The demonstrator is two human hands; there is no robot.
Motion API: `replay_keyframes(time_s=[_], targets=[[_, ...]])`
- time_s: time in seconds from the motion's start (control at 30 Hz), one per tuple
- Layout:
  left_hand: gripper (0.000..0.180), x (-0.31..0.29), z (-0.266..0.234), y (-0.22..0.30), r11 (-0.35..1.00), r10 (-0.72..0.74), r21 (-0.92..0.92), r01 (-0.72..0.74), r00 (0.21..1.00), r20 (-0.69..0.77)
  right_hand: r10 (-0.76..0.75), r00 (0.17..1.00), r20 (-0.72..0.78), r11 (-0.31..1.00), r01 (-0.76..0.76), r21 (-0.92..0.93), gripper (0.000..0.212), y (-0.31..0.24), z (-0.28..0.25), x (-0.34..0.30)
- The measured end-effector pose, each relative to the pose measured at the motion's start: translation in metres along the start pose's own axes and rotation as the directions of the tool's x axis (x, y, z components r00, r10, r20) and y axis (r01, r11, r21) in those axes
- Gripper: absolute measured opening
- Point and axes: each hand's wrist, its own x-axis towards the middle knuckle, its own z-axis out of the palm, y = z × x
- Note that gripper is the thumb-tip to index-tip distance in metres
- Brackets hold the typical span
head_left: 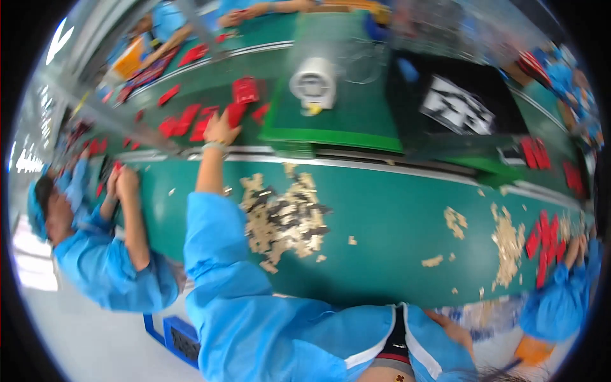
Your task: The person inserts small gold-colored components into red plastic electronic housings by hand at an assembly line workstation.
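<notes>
My left hand (221, 130) is stretched out past the metal rail (251, 153), fingers bent over a red piece (236, 114) on the far green surface (270, 70). It touches that piece, but the blur leaves me unable to tell whether the fingers have closed on it. The arm is almost straight, probably because the red things sit at the limit of my reach. More red pieces (188, 120) lie just beside it, loosely scattered, seemingly within reach of several people. Nearer me, on the green tabletop (382, 223), a heap of small cream and dark pieces (286, 216) spreads out, perhaps left loose so single ones are easy to pick. My bare right arm (453, 329) shows low by the near edge; I cannot tell what that hand does. To the left, a co-worker's hands (126, 183) are together at something small and red (117, 165).
</notes>
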Motion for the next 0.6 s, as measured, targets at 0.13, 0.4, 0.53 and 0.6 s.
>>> replay_keyframes(time_s=[0.13,0.4,0.53,0.6], targets=[[0.040,-0.011,0.022,-0.077,0.993,0.018,-0.111,-0.042,0.977,-0.214,-0.214,0.961,0.177,0.854,0.272,-0.443,0.033,-0.086,-0.028,-0.026],[0.024,-0.227,-0.092,0.122,0.961,0.257,0.027,-0.277,0.845,-0.470,-0.953,0.276,-0.123,0.292,0.745,-0.600,0.049,-0.199,0.009,0.053],[0.033,-0.339,-0.088,0.229,0.828,0.541,-0.055,-0.559,0.820,-0.186,-0.969,0.244,0.032,0.147,0.680,-0.718,0.055,-0.202,0.041,0.115],[0.042,-0.342,-0.101,0.214,0.631,0.553,-0.581,-0.514,0.823,-0.127,-0.958,0.271,0.094,0.066,0.528,-0.847,0.057,-0.197,0.034,0.122]])
